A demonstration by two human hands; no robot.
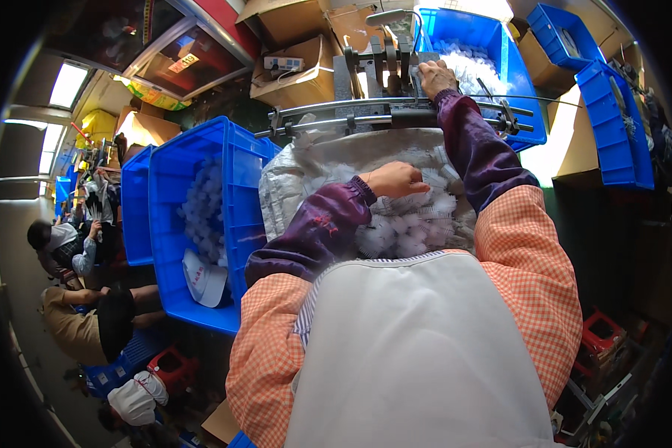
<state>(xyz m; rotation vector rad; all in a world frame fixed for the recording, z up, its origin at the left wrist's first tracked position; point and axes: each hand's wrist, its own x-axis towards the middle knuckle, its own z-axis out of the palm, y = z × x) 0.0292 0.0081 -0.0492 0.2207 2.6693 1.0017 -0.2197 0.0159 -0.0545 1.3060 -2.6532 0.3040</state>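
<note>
Sack (282,183) of pale woven material lies open in the head view, between the person and a dark metal machine (388,67). A heap of white pieces (399,231), some with bristle-like edges, lies inside it. The left hand (397,179) is over the far part of this heap, with the fingers curled close together; whether they are clamped on a piece cannot be told. The heap extends below the hand, to its right and toward the near side.

The right hand (436,78) is at the right side of the machine, fingers bent; any piece in this grip cannot be made out. It stands well apart from the heap, just left of more white pieces in a far blue bin (521,71). Metal rods (336,122) run across between sack and machine. On the left, a blue crate (243,172) contains further white pieces and a white cap (204,280).
</note>
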